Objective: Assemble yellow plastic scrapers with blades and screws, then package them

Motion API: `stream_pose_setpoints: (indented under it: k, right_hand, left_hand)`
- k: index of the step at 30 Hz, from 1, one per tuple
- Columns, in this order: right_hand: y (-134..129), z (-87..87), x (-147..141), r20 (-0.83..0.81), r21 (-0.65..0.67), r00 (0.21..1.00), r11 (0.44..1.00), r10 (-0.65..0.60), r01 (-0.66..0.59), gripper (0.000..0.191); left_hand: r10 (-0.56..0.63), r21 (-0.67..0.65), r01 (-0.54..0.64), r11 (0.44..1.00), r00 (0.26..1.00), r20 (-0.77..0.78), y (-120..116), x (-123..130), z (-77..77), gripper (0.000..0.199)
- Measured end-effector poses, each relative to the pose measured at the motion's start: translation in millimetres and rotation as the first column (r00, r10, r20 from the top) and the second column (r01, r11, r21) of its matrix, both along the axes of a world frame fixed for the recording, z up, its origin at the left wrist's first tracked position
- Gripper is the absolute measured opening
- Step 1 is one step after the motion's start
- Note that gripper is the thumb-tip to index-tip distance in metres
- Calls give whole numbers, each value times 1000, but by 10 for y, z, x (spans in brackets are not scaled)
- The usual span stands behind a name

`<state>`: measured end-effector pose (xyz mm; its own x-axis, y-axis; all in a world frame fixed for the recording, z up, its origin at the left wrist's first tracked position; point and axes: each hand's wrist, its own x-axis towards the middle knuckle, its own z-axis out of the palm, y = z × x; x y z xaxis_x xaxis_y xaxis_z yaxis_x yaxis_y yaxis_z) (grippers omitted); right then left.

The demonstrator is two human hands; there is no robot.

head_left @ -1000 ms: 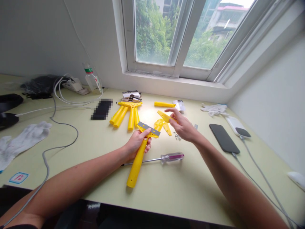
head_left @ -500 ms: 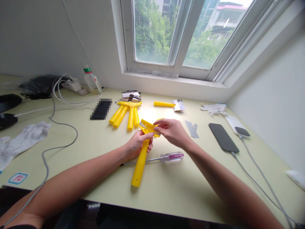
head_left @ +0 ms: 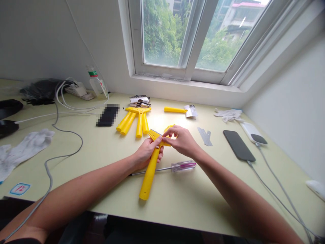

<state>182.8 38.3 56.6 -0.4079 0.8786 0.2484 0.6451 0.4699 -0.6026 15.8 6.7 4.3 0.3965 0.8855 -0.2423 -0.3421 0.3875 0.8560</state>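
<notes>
My left hand (head_left: pixel 147 154) is shut around the neck of a yellow plastic scraper (head_left: pixel 150 174), whose long handle runs down toward the table's front edge. My right hand (head_left: pixel 181 140) pinches a small yellow plastic piece (head_left: pixel 169 128) at the scraper's head (head_left: pixel 155 136). Both hands meet there and hide most of the head, so I cannot tell whether a blade is fitted. A screwdriver with a clear and purple handle (head_left: pixel 183 166) lies just below my hands, its shaft passing under the scraper handle.
Several yellow scrapers (head_left: pixel 134 120) lie together behind my hands, with a single yellow handle (head_left: pixel 175 109) and a packet (head_left: pixel 190 111) to their right. Steel blades (head_left: pixel 205 136), a phone (head_left: pixel 238 145), white gloves (head_left: pixel 22 150) and grey cables lie around the table.
My right hand has moved left from above the table to the scraper head, bringing the yellow piece with it. The scraper has turned more upright in my left hand.
</notes>
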Motion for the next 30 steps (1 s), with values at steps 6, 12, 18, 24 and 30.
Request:
stream_pose_setpoints:
  k: [6, 12, 18, 24, 30]
  right_hand:
    - [33, -51, 25, -71, -92, 997, 996, -4, -3, 27]
    - [102, -99, 47, -312, -392, 950, 907, 26, -154, 23]
    - [109, -90, 58, -411, -382, 910, 898, 46, -217, 23]
    - [121, -96, 63, -429, -374, 903, 903, 32, -210, 22]
    - [161, -136, 92, -434, -377, 900, 899, 38, -220, 23]
  left_hand:
    - [-10, 10, 10, 1000, 999, 38, -15, -6, 16, 31]
    - [-18, 50, 16, 999, 999, 39, -45, -12, 30, 27]
    - [-22, 63, 21, 998, 1000, 17, -65, -11, 58, 24]
    - [-27, 78, 28, 997, 1000, -13, -50, -22, 79, 25]
    - [-12, 68, 13, 998, 1000, -20, -21, -30, 64, 24]
